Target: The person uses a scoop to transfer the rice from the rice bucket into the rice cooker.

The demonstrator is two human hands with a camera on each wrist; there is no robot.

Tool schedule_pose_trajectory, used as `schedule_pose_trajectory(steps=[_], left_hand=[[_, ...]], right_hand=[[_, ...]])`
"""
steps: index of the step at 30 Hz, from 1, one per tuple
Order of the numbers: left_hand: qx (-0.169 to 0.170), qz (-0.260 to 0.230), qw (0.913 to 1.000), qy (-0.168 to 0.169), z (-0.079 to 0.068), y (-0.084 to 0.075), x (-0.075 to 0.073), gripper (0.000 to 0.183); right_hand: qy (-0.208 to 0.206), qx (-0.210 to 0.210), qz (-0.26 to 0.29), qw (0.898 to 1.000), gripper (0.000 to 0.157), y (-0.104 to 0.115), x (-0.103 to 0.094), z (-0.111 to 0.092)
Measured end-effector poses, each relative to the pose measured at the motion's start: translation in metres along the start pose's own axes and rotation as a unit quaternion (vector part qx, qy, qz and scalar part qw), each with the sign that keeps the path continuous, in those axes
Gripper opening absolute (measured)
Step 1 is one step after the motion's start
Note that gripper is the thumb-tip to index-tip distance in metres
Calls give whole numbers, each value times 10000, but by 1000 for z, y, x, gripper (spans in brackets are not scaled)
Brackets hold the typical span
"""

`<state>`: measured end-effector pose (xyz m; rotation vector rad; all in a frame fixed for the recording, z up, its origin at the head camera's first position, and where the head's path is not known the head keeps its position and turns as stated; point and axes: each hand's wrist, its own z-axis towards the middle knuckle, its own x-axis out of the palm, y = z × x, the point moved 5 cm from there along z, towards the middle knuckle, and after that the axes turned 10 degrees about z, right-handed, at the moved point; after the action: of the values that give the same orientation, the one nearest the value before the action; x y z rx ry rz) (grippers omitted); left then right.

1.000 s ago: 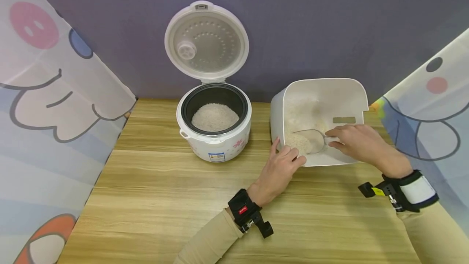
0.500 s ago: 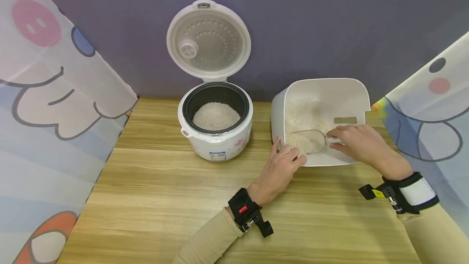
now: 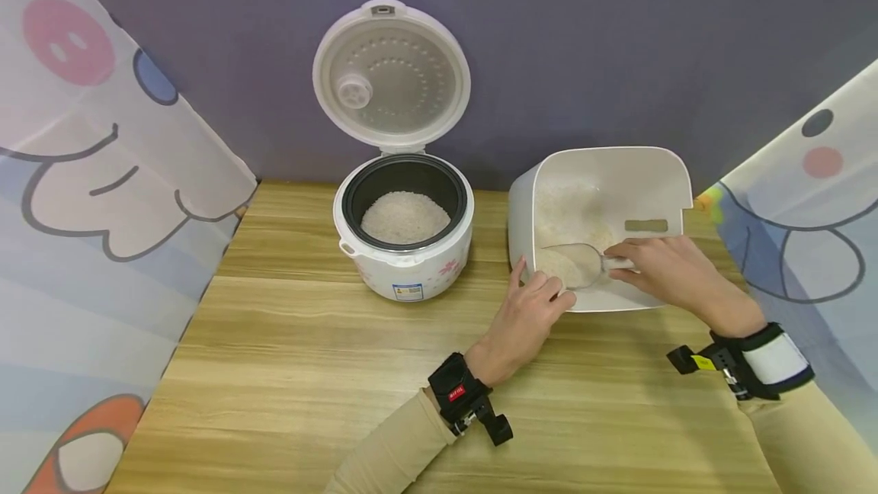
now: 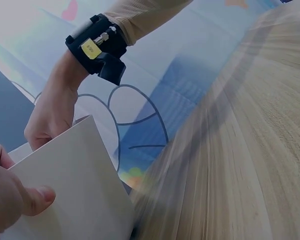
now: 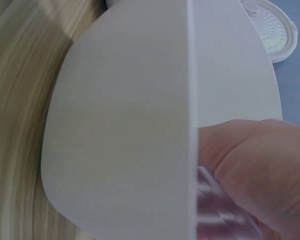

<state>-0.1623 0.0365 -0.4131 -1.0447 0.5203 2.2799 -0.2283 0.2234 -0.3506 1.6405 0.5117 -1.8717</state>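
Note:
A white rice bin [image 3: 634,181] stands on the table with loose rice on its bottom. My left hand [image 3: 517,319] grips its near left corner; in the left wrist view the thumb [image 4: 40,197] lies along the outer wall while fingers go over the rim. Inside the bin, my right hand [image 3: 668,269] holds a clear scoop [image 3: 591,264] by its handle. The scoop points left, its bowl down in the rice [image 3: 559,267] at the near left corner. In the right wrist view the bin wall hides part of that hand.
Left of the bin stands a white rice cooker [image 3: 411,269] with its lid [image 3: 391,71] raised and rice [image 3: 405,217] in the dark inner pot. Both stand on a wooden table [image 3: 288,372]. A grey wall [image 3: 583,44] rises behind, and printed cartoon cloths hang at both sides.
My right hand has shifted slightly left, and the scoop's bowl has moved a little further into the rice. My left hand keeps its place on the bin's rim.

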Motion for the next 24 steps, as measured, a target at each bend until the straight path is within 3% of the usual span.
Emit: schedule_pose_trajectory(steps=[19, 24], left_hand=[[-154, -96, 9998, 89, 5, 3, -4, 14], [-190, -136, 9997, 110, 6, 4, -4, 15]], right_hand=[[29, 361, 853, 9957, 31, -5, -13, -3], [-129, 361, 944, 9948, 32, -9, -18, -5]])
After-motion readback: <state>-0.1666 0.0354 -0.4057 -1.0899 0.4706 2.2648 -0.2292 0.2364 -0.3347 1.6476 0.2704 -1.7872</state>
